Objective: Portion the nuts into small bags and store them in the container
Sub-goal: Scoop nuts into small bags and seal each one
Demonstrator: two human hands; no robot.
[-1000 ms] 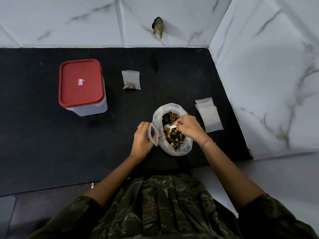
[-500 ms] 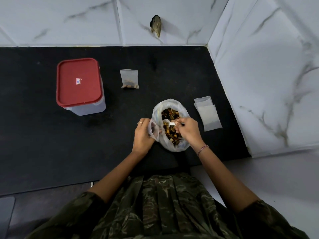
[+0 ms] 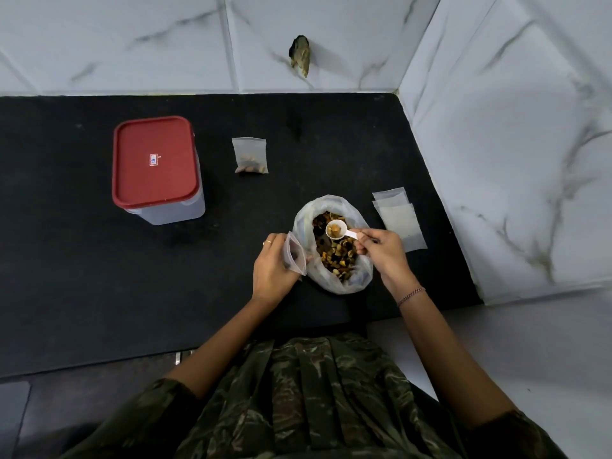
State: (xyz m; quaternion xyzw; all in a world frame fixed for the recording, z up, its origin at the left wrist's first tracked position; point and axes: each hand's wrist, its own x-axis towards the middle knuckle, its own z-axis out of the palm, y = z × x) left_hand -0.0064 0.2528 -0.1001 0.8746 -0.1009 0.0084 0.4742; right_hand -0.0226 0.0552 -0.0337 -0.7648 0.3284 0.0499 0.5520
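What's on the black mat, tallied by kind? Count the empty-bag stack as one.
Red-lidded container: 1
Large bag of nuts: 1
Scoop: 1
Filled small bag: 1
Small bag held by left hand: 1
Stack of empty bags: 1
Total: 6

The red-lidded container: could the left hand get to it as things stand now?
Probably yes: nothing lies on the black mat between the left hand and the container. But its fingers grip a small bag, so it could not take hold freely.

scoop [image 3: 336, 229] lifted, now loaded with nuts
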